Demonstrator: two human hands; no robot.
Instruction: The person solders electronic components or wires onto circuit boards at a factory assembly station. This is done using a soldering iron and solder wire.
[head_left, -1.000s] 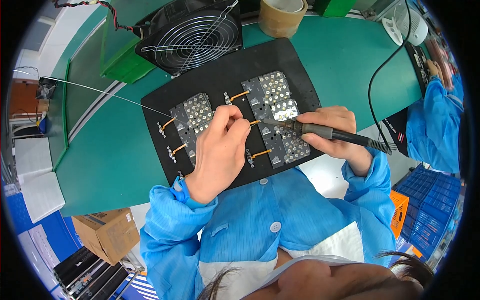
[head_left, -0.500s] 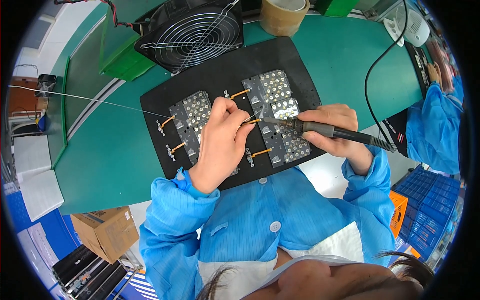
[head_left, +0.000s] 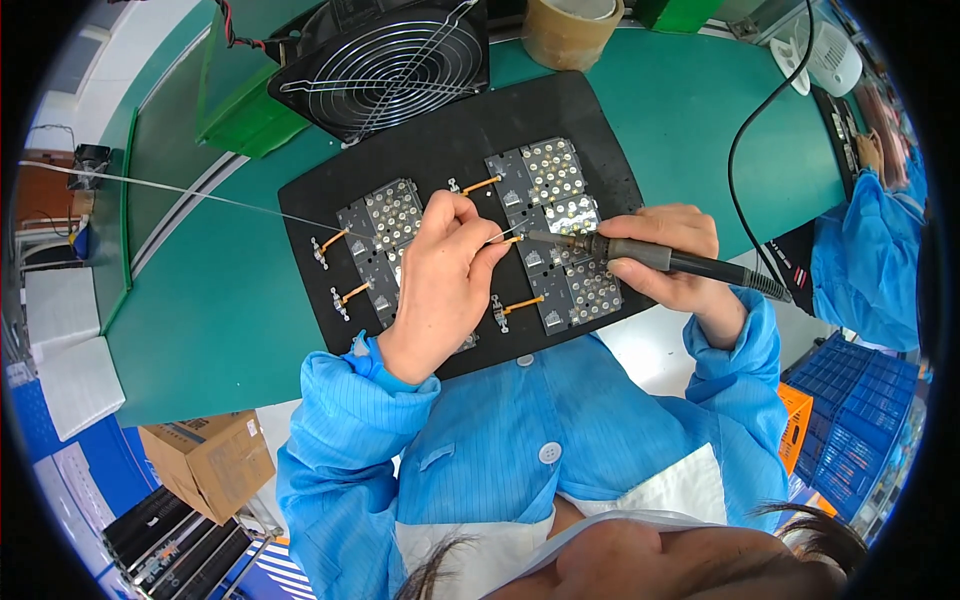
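My left hand is closed in a pinch on a thin solder wire, which trails off to the left. Its short end reaches out past my fingertips toward a board. Held in my right hand is a soldering iron, its tip pointing left at the end of an orange flex strip on the right-hand group of circuit boards. Another group of circuit boards lies partly under my left hand. Orange flex strips with small connectors stick out from the boards. All rest on a black mat.
A black fan with a wire guard stands behind the mat, beside a green stand. A tape roll sits farther back on the green table. A black cable hangs at right, near another person's sleeve.
The solder wire has shifted slightly, and its end shows more clearly beside the iron's tip. A faint wisp near the tip has gone. Both hands stay nearly in place.
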